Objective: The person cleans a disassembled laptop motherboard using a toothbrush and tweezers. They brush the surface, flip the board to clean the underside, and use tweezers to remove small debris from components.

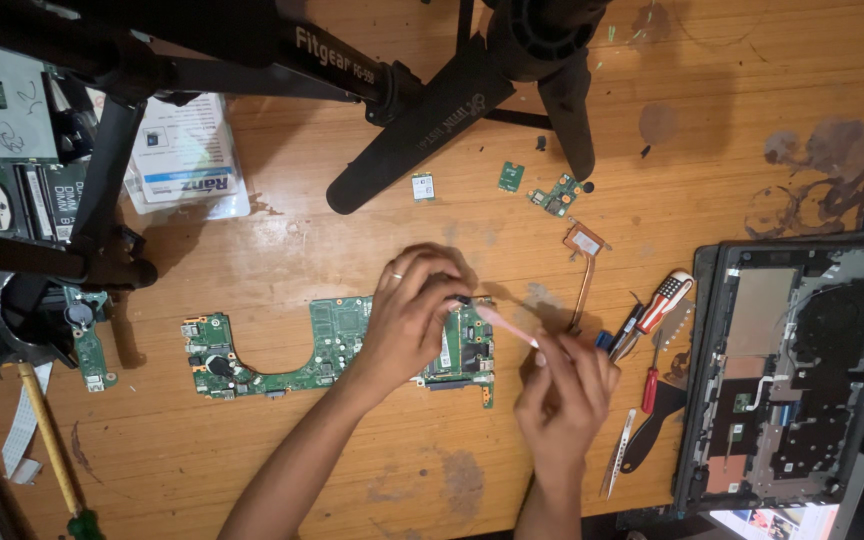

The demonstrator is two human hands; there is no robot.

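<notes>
Right now the left hand point(407, 320) lies flat-ish on the green laptop motherboard point(337, 345), its fingers curled down and pinching a small dark part point(463, 299) at the board's upper right edge. The right hand point(564, 395) sits just beside the board's right end, fingers closed narrowly around a thin pink tool point(507, 326) whose tip points up-left toward that same dark part. The motherboard rests in the middle of the wooden table point(372, 470), wide and U-shaped, with its right portion half hidden under the left hand.

Judging by the pose, the step in hand is working loose or prying a small connector or component on the board, 1 hand steadying while the other probes. A next move would call for a light, well-aimed touch at the tool tip and a firm hold on the board so it does not slide.

Nearby lie a copper heat pipe point(584, 270), a red-and-white screwdriver point(664, 297), 3 small green boards point(510, 177) and an opened laptop chassis point(792, 370) at the right
</notes>
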